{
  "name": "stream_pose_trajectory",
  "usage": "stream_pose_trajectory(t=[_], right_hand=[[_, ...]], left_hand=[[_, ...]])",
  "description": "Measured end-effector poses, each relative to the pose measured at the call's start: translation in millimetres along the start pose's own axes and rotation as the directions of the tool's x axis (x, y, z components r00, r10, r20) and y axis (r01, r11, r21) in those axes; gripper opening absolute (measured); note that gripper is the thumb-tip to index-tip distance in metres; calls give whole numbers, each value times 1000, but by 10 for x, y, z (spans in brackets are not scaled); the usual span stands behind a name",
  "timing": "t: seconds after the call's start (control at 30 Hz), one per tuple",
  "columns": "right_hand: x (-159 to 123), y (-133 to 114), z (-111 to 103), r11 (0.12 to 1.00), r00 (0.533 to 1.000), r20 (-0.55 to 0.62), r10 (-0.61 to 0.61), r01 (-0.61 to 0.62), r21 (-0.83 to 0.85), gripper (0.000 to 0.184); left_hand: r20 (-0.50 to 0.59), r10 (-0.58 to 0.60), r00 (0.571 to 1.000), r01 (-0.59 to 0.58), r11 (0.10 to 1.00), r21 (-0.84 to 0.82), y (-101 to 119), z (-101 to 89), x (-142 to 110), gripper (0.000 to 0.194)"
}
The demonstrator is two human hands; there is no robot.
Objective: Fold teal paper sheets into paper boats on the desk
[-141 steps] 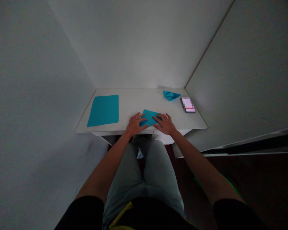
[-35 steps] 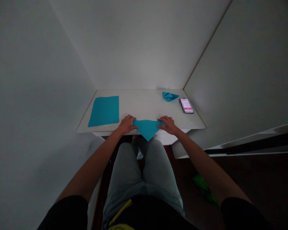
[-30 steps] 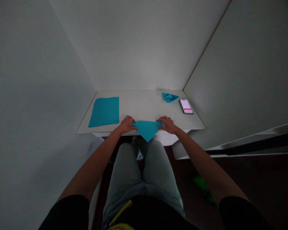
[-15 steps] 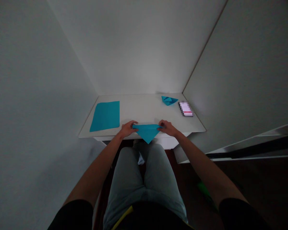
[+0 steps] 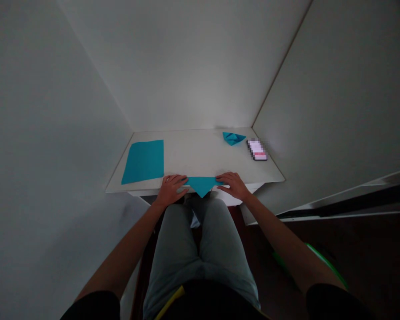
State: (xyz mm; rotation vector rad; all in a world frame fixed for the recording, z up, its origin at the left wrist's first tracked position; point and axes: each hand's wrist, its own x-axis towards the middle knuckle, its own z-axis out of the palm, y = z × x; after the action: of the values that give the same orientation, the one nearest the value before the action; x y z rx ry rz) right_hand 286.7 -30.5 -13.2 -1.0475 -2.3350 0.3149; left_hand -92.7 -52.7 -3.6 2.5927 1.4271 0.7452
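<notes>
A blue sheet of paper folded to a downward-pointing triangle (image 5: 202,185) lies at the table's front edge, its tip reaching past the edge. My left hand (image 5: 171,189) rests at its left corner, fingers stretched out flat and the thumb apart below. At the right corner, my right hand (image 5: 234,184) presses with its fingers laid out and its thumb spread away. Both hands touch the paper from above without pinching it. The paper's corners are partly hidden under the fingertips.
A flat blue sheet of paper (image 5: 144,161) lies on the left of the white table (image 5: 193,153). Toward the back right stands a folded blue paper boat (image 5: 234,138), with a blurred phone (image 5: 257,150) beside it. Walls close in the table at the back and both sides.
Both hands have gone from pinching the paper's corners to lying flat on them. The folded paper has come down onto the table edge, and the view has shifted slightly.
</notes>
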Motion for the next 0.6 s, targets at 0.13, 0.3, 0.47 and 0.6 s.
stream_pose_trajectory(t=[0.13, 0.3, 0.47, 0.6], right_hand=[[35, -50, 48, 993, 998, -39, 53, -49, 108, 24], [325, -37, 69, 891, 923, -170, 347, -268, 366, 31], [662, 126, 164, 780, 852, -189, 488, -329, 532, 33], [670, 234, 215, 797, 864, -149, 480, -360, 485, 28]], left_hand=[[-23, -58, 998, 57, 997, -59, -1, -15, -15, 18], [-89, -290, 953, 248, 914, -321, -64, 6, 360, 15], [-38, -471, 882, 369, 737, -567, -62, 150, 698, 16], [-33, -466, 884, 364, 731, -577, -38, 242, 689, 18]])
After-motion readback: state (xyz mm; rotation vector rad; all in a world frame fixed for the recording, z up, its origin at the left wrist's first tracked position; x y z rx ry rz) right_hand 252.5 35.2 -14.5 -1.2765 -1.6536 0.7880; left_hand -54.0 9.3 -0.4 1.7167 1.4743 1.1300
